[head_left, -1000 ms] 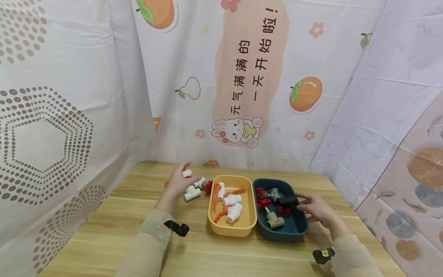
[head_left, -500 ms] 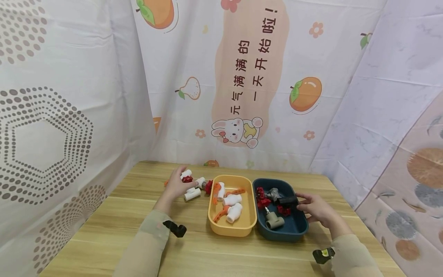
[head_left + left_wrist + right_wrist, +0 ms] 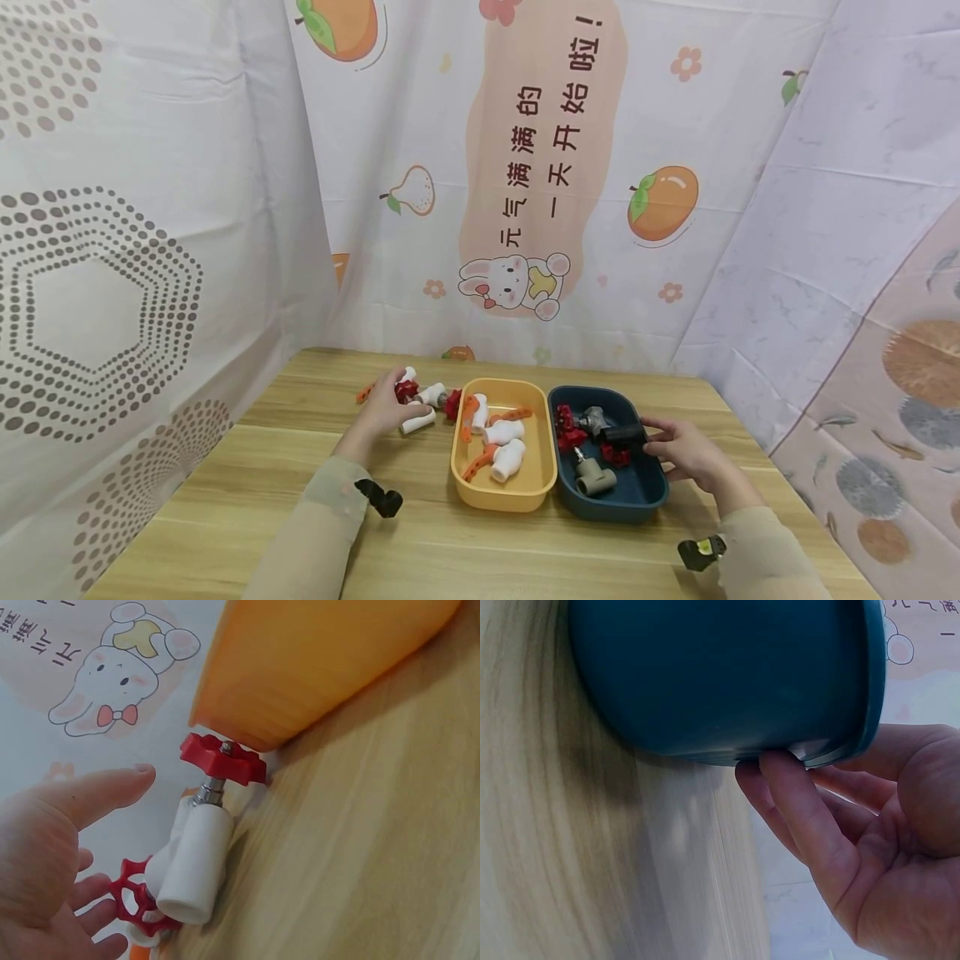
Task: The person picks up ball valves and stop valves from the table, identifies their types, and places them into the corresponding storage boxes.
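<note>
My left hand (image 3: 384, 407) is over a cluster of white pipe valves at the table's left, thumb and fingers spread. In the left wrist view a white valve (image 3: 196, 862) with a red handwheel (image 3: 223, 759) lies near the thumb. The fingers are close to a second red handwheel (image 3: 142, 896); whether they touch it, I cannot tell. My right hand (image 3: 686, 450) holds the right wall of the dark blue bin (image 3: 727, 682), its fingers against the outside and its thumb partly hidden past the rim. Inside that bin, a black cylindrical piece (image 3: 622, 435) lies beside those fingers.
A yellow bin (image 3: 502, 497) with several white, orange-handled valves stands against the blue one. Red-handled valves and a grey-beige fitting (image 3: 594, 478) lie in the blue bin. An orange handle (image 3: 364, 393) shows behind my left hand. A printed curtain (image 3: 420, 317) hangs behind the table.
My left hand has lowered toward the loose valves, coming slightly nearer, and its thumb now covers part of the front white valve. My right hand and both bins have stayed in place.
</note>
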{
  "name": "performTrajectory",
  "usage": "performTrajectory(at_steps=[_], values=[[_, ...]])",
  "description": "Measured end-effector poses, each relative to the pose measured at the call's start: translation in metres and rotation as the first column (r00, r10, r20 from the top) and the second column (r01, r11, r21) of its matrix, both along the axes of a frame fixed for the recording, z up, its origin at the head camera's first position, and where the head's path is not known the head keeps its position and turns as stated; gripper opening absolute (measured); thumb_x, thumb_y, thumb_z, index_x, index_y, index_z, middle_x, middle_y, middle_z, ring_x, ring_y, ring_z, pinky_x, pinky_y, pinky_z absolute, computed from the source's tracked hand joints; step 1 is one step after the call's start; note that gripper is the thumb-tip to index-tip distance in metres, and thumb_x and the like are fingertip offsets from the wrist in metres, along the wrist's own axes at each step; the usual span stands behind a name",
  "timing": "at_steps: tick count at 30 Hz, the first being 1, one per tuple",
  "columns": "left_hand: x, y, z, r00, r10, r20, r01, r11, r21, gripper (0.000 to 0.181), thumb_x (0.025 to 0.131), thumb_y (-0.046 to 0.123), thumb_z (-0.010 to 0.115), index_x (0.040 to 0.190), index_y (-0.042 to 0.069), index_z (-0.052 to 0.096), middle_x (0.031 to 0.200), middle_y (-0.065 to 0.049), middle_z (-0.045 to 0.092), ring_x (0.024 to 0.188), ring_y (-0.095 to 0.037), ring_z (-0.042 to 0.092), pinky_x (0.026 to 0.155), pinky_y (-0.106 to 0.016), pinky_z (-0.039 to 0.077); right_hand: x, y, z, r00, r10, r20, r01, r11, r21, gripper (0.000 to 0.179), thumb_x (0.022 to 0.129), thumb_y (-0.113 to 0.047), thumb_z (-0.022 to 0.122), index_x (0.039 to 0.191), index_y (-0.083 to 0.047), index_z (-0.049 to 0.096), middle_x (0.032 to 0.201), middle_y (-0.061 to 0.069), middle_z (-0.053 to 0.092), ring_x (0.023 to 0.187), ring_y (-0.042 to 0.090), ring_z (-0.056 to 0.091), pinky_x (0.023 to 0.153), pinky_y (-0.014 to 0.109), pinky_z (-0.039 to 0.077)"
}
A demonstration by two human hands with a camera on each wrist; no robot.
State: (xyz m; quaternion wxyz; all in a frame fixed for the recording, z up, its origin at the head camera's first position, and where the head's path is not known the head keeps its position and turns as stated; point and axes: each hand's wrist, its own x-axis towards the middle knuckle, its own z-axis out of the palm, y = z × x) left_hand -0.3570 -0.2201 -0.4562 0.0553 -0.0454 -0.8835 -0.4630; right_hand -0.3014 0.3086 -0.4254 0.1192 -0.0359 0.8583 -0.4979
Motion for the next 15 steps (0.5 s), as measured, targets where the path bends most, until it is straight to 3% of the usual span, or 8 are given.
performTrajectory(at_steps=[10,15], values=[[-0.0048,-0.003,-0.0055,1.0,0.01,-0.018,-0.01,0.999,-0.046,0.097,0.082,0.033,0.087,0.155,-0.001,0.033,0.153,-0.025,0.036,0.14,-0.042,0.037,0.112,-0.058,0.034,-0.0002,0.0002,0.0003,1.0,-0.001,-0.009,0.001,1.0,-0.015,0.064,0.1,-0.004,0.061,0.156,0.004,0.032,0.136,0.037,0.052,0.111,0.038,0.064,0.075,0.053,0.059],[-0.006,-0.0064,-0.008,1.0,0.002,0.003,-0.002,1.0,-0.005,0.091,0.087,0.027,0.083,0.155,-0.002,0.031,0.152,-0.027,0.039,0.14,-0.042,0.038,0.113,-0.057,0.033,0.0004,0.0006,-0.0009,1.0,0.0,-0.009,0.0,1.0,-0.023,0.064,0.099,-0.004,0.062,0.156,0.004,0.032,0.136,0.037,0.052,0.109,0.037,0.065,0.074,0.052,0.059]])
